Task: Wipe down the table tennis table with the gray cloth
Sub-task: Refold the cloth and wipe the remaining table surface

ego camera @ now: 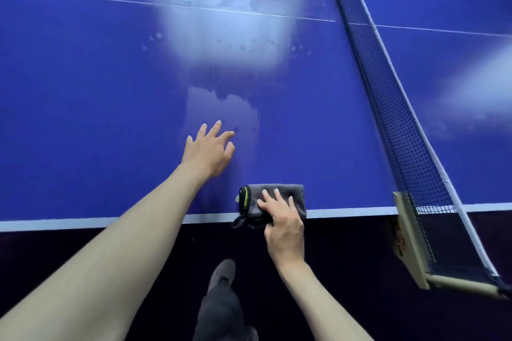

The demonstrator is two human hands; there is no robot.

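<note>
we see the folded gray cloth (273, 199) at the near white edge of the blue table tennis table (97, 108), left of the net (401, 124). our right hand (282, 219) presses it with straight fingers; our left hand (209, 151) rests spread on the tabletop.

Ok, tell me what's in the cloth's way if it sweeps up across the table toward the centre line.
Nothing solid shows in that path. The gray cloth lies at the near edge under the right hand; the blue table beyond it holds only streaks. The left hand hovers left of the path, and the net stands off right.
</note>
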